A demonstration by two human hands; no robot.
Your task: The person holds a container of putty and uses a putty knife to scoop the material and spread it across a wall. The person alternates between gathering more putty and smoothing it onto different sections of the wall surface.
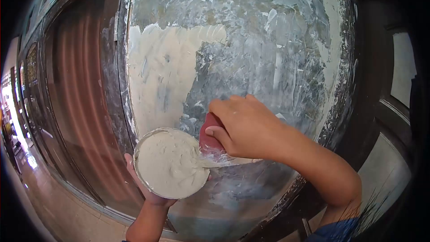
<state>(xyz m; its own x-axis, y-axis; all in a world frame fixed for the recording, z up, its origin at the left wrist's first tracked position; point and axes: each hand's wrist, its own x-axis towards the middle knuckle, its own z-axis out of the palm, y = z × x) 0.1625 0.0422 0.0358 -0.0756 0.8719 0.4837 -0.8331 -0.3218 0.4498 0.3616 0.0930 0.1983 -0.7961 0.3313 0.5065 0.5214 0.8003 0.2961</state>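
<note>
My left hand [154, 197] supports a round bowl [135, 170] from below, its fingers curled around the sides. Thick off-white putty [168, 163] fills it nearly to the rim, with a ridged, stirred surface. My right hand [244, 125] grips a red putty scraper [210, 141], thumb on the near face and fingers folded behind. Putty coats the scraper's lower edge, which is at the bowl's right rim. Behind both hands stands a patchy grey wall [251, 71]. A smooth cream layer of putty [156, 71] covers part of its left side.
Left of the wall is a dark wooden frame [112, 62] with a reddish-brown curtain [78, 94] behind glass. To the right stands a dark wooden door [376, 103] with pale panels. A tiled floor [67, 206] runs along the lower left.
</note>
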